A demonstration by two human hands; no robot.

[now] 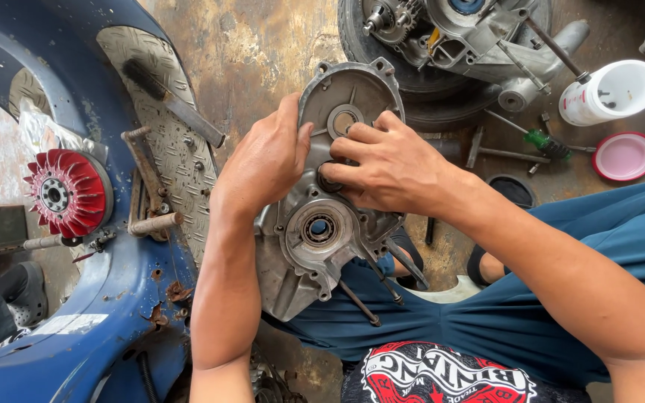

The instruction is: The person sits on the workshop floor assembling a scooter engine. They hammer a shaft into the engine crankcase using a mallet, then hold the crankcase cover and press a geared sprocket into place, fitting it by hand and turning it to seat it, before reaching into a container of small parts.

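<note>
**Both hands closed on the middle of an engine case half**

Head view. A grey cast engine case half was seen propped on the person's lap, on blue trousers, with its long axis running from the upper right, near the floor, down to the lower left, toward the body. Its inner face was turned up to the camera. Two round bearing seats were visible on it: an upper one near the far end and a lower one near the body end.

The left hand was laid against the left edge of the case, fingers curled together around the rim and the thumb stretched across onto the face. The right hand was brought in from the right side, its fingertips bunched on a small dark round part set between the two seats; whether that part was pinched or merely pressed could not be told, since the fingers hid most of it. That part lay just beyond the right fingertips, toward the left hand, and the right hand was the nearer of the two.

Long studs were seen projecting from the lower right edge of the case. A blue scooter body with a red finned fan was seen to the left; a white tub, a pink lid and a green-handled screwdriver lay well apart on the stained floor.
</note>
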